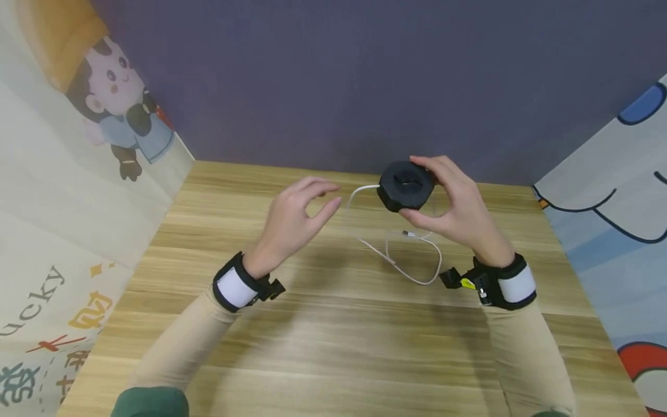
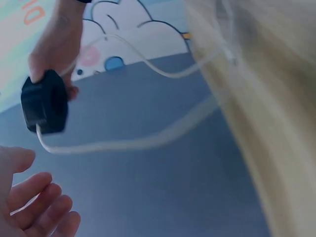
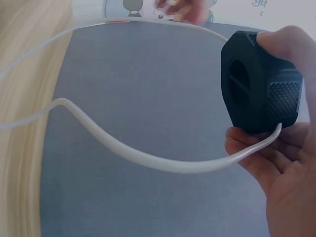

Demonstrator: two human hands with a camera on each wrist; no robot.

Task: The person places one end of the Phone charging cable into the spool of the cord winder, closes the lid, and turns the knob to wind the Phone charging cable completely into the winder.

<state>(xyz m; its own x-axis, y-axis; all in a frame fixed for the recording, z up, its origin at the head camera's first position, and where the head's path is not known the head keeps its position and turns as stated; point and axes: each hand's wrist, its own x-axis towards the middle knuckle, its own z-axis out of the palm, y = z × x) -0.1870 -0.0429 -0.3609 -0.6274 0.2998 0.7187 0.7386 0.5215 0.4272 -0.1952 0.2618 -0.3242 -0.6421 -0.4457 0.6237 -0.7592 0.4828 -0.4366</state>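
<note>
My right hand (image 1: pixel 458 208) grips a black octagonal block (image 1: pixel 406 184) between thumb and fingers, held up over the far part of the table. A round recess (image 3: pixel 239 81) crossed by a bar shows in its face, and one side has a textured panel (image 3: pixel 283 98). A white cable (image 1: pixel 398 267) runs from the block and hangs in loops below it, with a USB plug (image 1: pixel 409 233) at one end. To the left, my left hand (image 1: pixel 289 217) hovers with fingers loosely bent and nothing in it, apart from the block. The cable also passes by the right hand's fingers (image 3: pixel 261 160).
The wooden table (image 1: pixel 333 359) has a dark blue-grey panel (image 1: pixel 333 87) at its back. Printed curtains stand on either side, a cartoon figure (image 1: pixel 125 98) on the left one. Both wrists wear black straps with small cameras (image 1: pixel 271 288).
</note>
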